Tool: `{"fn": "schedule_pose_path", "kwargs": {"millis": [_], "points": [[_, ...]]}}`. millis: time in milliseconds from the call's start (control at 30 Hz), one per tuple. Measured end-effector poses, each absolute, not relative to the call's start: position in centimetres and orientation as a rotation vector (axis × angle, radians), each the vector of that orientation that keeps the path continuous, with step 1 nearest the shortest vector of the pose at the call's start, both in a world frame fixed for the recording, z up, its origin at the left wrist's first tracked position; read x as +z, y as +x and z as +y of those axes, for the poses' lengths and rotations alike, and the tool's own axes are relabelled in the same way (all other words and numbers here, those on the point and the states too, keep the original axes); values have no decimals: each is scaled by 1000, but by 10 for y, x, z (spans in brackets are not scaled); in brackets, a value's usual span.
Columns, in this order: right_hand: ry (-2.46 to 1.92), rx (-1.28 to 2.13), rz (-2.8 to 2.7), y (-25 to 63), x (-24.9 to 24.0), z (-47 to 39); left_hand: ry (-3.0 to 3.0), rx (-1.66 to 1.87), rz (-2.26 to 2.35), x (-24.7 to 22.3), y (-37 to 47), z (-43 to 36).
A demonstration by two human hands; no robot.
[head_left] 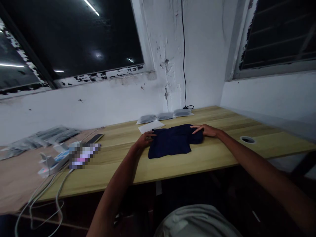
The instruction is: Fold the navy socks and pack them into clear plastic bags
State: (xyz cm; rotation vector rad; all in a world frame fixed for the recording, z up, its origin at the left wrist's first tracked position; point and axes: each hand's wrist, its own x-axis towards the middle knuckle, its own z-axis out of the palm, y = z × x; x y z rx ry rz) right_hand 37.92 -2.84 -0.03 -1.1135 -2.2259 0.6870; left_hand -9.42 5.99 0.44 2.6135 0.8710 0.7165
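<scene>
A dark navy cloth (pixel 172 141) lies on the wooden table, its right part narrower and bunched. At its upper left edge is my left hand (pixel 146 139), fingertips resting on the fabric with the fingers somewhat apart. My right hand (pixel 204 130) touches the cloth's upper right part, thumb and fingers spread over it. Just behind the cloth lies a white sheet (pixel 151 126), partly covered by it.
Packets in translucent wrapping (pixel 165 116) line the wall edge of the table (pixel 222 148). At left are a power strip (pixel 58 161) with cables, a phone (pixel 95 139), a blurred-out device and more wrapped packets (pixel 44 138). A round hole (pixel 247 140) is at right.
</scene>
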Motion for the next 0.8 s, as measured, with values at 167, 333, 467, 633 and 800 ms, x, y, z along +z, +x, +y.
{"fn": "schedule_pose_path", "kwargs": {"millis": [167,333,467,633,800], "points": [[-1160,640,-2223,376,-3,-25,2750,722,1034,6,-85,55],[-1161,651,-2212,378,-6,-22,2827,744,1193,7,-78,48],[-1165,674,-2206,379,-7,-22,2918,669,1211,10,-73,46],[-1156,703,-2196,379,-6,-22,3066,658,1185,14,-71,41],[-1165,689,-2186,377,-6,-22,3164,624,1137,15,-74,40]]}}
